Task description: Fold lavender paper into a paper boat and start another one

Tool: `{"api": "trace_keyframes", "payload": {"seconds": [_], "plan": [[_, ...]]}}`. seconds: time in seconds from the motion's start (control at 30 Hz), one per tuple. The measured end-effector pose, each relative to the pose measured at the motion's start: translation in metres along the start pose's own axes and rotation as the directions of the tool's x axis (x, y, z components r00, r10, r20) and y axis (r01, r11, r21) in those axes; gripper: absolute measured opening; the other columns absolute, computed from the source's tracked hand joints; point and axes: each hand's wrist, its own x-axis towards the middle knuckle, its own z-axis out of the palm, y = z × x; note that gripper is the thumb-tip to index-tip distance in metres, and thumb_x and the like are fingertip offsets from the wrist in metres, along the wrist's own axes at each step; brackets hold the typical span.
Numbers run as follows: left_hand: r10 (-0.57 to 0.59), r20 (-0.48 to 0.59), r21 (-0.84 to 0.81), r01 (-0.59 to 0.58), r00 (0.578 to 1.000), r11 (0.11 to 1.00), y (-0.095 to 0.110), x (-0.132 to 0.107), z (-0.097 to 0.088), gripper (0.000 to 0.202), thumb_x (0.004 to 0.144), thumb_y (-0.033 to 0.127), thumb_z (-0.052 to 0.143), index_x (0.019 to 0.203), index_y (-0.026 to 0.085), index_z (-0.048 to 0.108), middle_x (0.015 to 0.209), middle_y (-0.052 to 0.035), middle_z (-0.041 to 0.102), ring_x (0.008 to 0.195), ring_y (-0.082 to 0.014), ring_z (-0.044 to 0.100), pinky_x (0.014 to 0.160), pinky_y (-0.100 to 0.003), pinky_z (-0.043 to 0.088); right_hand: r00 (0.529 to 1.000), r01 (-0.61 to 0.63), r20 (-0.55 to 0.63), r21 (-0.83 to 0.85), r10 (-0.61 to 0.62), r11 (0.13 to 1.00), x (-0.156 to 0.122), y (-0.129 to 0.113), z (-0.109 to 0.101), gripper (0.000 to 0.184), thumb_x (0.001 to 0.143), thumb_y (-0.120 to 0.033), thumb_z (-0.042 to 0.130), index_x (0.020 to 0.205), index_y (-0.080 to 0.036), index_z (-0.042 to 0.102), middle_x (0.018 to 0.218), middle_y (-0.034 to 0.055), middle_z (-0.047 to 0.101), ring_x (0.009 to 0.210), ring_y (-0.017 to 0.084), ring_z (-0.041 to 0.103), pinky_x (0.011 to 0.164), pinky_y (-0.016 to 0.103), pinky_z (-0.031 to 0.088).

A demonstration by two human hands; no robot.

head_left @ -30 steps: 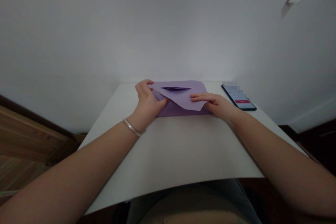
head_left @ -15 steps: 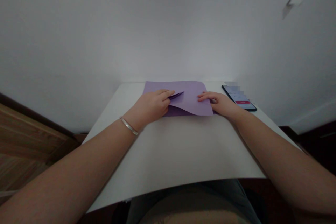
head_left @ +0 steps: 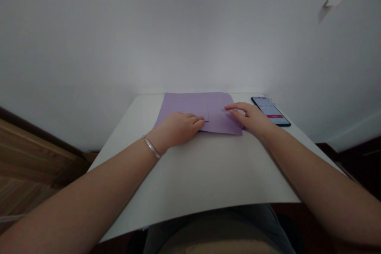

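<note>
Sheets of purple paper lie on the white table, close to the wall. A smaller folded piece of purple paper lies flat on the top sheet, partly under my left fingers. My left hand, a silver bangle at its wrist, has its fingers bent and pressed together over that piece near the front edge of the sheets. Whether the thumb pinches from below is hidden. At the right edge, my right hand touches the paper lightly, index finger stretched out and thumb apart from it.
A phone with a lit screen lies on the table, just beyond my right hand. The wall rises behind the table's far edge. Wooden furniture stands at the left.
My left hand has moved down and slightly right, toward me. The folded piece, raised before, is now flat, and the lifted front edge of the top sheet has come down.
</note>
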Motion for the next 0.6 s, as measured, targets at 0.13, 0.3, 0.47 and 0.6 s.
{"api": "trace_keyframes", "payload": {"seconds": [0.13, 0.3, 0.47, 0.6], "plan": [[0.03, -0.051, 0.036, -0.028, 0.998, 0.999, 0.003, 0.001, -0.005, 0.022, 0.088, 0.016, 0.049, 0.106, 0.014, 0.062, 0.12, -0.0128, 0.065, 0.096, -0.0236, 0.067, 0.073, -0.035, 0.055, 0.946, 0.297, 0.161, -0.074, -0.283, 0.952, -0.002, -0.026, 0.002, 0.043, 0.082, -0.04, 0.061, 0.12, -0.021, 0.064, 0.119, 0.0085, 0.067, 0.109, 0.024, 0.06, 0.096, 0.041, 0.046], [0.051, -0.048, 0.038, -0.05, 0.998, 0.998, 0.004, 0.003, -0.01, 0.02, 0.088, 0.017, 0.05, 0.104, 0.013, 0.062, 0.111, -0.0126, 0.068, 0.093, -0.0237, 0.067, 0.071, -0.035, 0.055, 0.875, 0.45, 0.282, -0.169, -0.394, 0.877, -0.006, -0.04, 0.006, 0.054, 0.08, -0.039, 0.062, 0.129, -0.018, 0.057, 0.129, 0.0096, 0.061, 0.116, 0.027, 0.056, 0.1, 0.042, 0.043], [0.033, -0.005, -0.012, -0.034, 0.999, 0.999, 0.004, 0.003, -0.01, 0.02, 0.089, 0.019, 0.049, 0.105, 0.014, 0.061, 0.108, -0.0119, 0.068, 0.092, -0.0229, 0.067, 0.074, -0.035, 0.054, 0.887, 0.426, 0.291, -0.216, -0.359, 0.878, -0.008, -0.039, 0.009, 0.053, 0.082, -0.034, 0.058, 0.131, -0.015, 0.057, 0.134, 0.0112, 0.057, 0.12, 0.027, 0.053, 0.102, 0.041, 0.042], [-0.007, 0.036, -0.055, 0.009, 0.999, 0.998, 0.004, 0.003, -0.01, 0.02, 0.088, 0.022, 0.051, 0.103, 0.014, 0.061, 0.098, -0.0086, 0.069, 0.087, -0.0225, 0.066, 0.075, -0.035, 0.053, 0.87, 0.451, 0.32, -0.215, -0.374, 0.866, -0.007, -0.039, 0.01, 0.043, 0.084, -0.031, 0.055, 0.123, -0.014, 0.063, 0.127, 0.011, 0.062, 0.114, 0.026, 0.056, 0.1, 0.04, 0.044]]}}
